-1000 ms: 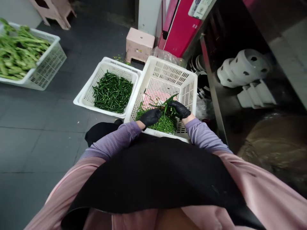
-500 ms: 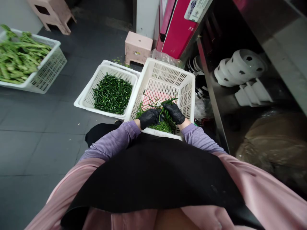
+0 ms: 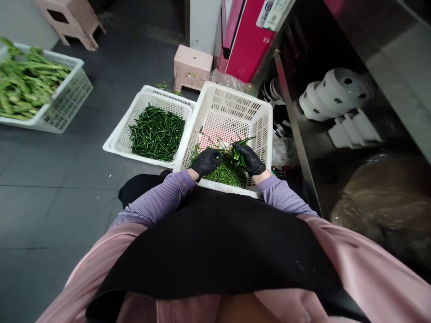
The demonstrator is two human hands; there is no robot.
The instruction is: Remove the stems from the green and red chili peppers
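My right hand (image 3: 251,160), in a black glove, is closed around a bunch of green chili peppers (image 3: 238,157) over a white plastic basket (image 3: 267,134). To its left, apart from it, my left hand (image 3: 206,162), also black-gloved, has its fingers pinched together. A small pale green bit shows at those fingertips, too small to name. Under both hands, thin green stems (image 3: 225,176) lie heaped at the near end of the basket. Beside it on the left, a shallower white basket (image 3: 123,141) holds a pile of dark green chili peppers (image 3: 157,133).
Another white basket (image 3: 69,103) with thick green stalks (image 3: 30,89) stands at the far left. Beyond the baskets are a pink stool (image 3: 192,67) and a red cabinet (image 3: 249,45). A metal shelf with white containers (image 3: 336,94) runs along the right.
My hands have moved apart. The left has drawn slightly left, away from the bunch of chili peppers, which stays in my right hand.
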